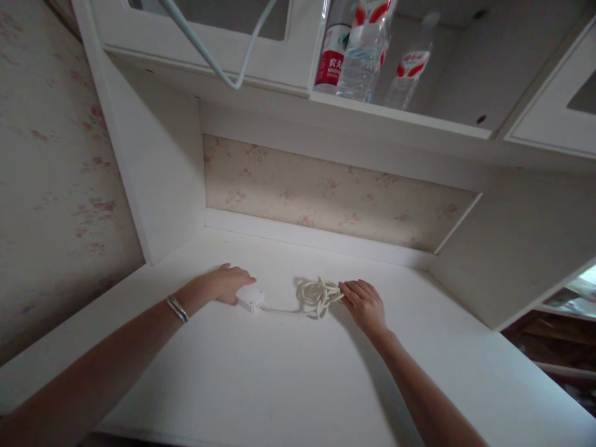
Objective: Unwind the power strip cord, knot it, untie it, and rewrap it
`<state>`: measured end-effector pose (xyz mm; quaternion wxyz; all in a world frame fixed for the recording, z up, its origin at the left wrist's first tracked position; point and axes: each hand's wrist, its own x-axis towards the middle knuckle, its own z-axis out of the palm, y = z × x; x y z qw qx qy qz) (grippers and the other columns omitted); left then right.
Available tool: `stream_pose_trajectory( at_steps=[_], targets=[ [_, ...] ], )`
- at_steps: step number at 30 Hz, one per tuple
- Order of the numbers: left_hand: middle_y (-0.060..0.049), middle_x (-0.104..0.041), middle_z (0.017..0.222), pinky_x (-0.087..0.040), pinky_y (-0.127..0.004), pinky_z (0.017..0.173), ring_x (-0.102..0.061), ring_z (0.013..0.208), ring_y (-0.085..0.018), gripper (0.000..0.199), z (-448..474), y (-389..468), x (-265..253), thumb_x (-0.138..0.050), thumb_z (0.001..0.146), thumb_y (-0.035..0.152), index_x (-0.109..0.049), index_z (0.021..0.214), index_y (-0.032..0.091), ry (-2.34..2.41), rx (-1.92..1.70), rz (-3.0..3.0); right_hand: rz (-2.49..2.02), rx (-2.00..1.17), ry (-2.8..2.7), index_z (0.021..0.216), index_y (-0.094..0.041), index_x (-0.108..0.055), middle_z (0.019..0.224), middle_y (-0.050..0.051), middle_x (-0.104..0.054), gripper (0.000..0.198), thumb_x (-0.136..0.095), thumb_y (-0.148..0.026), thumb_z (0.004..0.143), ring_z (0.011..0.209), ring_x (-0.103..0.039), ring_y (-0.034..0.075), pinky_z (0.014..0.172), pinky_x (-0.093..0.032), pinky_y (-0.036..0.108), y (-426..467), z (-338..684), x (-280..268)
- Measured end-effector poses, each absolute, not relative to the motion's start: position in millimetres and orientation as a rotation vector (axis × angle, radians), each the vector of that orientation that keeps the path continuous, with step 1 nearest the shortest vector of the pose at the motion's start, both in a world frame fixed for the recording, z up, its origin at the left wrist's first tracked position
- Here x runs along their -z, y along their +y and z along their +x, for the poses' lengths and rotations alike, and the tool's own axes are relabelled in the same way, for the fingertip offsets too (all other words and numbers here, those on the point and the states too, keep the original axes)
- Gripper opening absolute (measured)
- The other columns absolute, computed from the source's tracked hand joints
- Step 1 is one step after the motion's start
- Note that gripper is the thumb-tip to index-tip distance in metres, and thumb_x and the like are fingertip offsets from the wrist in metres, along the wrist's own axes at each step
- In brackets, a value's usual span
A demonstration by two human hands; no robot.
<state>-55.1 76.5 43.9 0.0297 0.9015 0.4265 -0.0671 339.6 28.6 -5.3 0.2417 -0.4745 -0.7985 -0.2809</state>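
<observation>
On the white desktop (pixel 279 379), my left hand (pixel 230 284) is closed around a white power strip (pixel 251 298), covering its far end. A cream cord (pixel 284 311) runs from the strip's near end across the surface to a loosely coiled bundle (pixel 317 298). At the right side of that bundle, my right hand (pixel 365 304) grips the cord, with the fingers together and pointing left. What lies under the right fingers is partly hidden.
Above the desk, a cabinet shelf (pixel 400 118) holds several plastic water bottles (pixel 361 62). A pale bent rod or cable (pixel 209 56) hangs down at upper left. Side panels (pixel 158 167) flank the desktop. A brown shelf unit (pixel 554 341) stands at far right.
</observation>
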Motion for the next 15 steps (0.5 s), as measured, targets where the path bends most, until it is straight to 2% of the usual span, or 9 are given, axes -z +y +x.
stream_pose_trajectory(
  at_steps=[3,5,10,15],
  targets=[
    [-0.009,-0.061,0.107,-0.037,-0.038,0.09,-0.055,0.099,-0.027,0.05,-62,91,-49,-0.075,0.051,0.031,-0.063,0.098,0.02,1.332,0.4,2.76,-1.304,0.755,-2.175,0.109,-0.024,-0.063,0.101,0.004,-0.067,0.025,-0.051,-0.029,0.089,0.096,-0.056,0.017,0.097,-0.032,0.034,38,332,6],
    [-0.01,-0.06,0.105,-0.041,-0.035,0.084,-0.056,0.095,-0.027,0.052,-66,93,-48,-0.076,0.047,0.036,-0.063,0.093,0.018,1.326,0.405,2.747,-1.33,0.75,-2.146,0.108,-0.024,-0.064,0.1,0.004,-0.067,0.024,-0.052,-0.029,0.088,0.096,-0.055,0.018,0.095,-0.033,0.034,45,328,5],
    [-0.009,-0.059,0.102,-0.045,-0.03,0.074,-0.059,0.088,-0.024,0.056,-83,89,-41,-0.07,0.05,0.043,-0.057,0.098,0.016,1.407,0.262,2.639,-1.374,0.709,-2.093,0.106,-0.023,-0.066,0.097,0.005,-0.067,0.024,-0.051,-0.032,0.088,0.093,-0.054,0.019,0.092,-0.034,0.032,66,316,7],
    [-0.008,-0.063,0.094,-0.044,-0.033,0.068,-0.061,0.083,-0.027,0.059,-107,93,-38,-0.067,0.058,0.041,-0.049,0.11,0.02,1.688,0.214,2.629,-1.388,0.634,-2.07,0.099,-0.024,-0.068,0.093,0.004,-0.068,0.021,-0.053,-0.031,0.087,0.09,-0.054,0.019,0.094,-0.029,0.034,91,291,11]
  ],
)
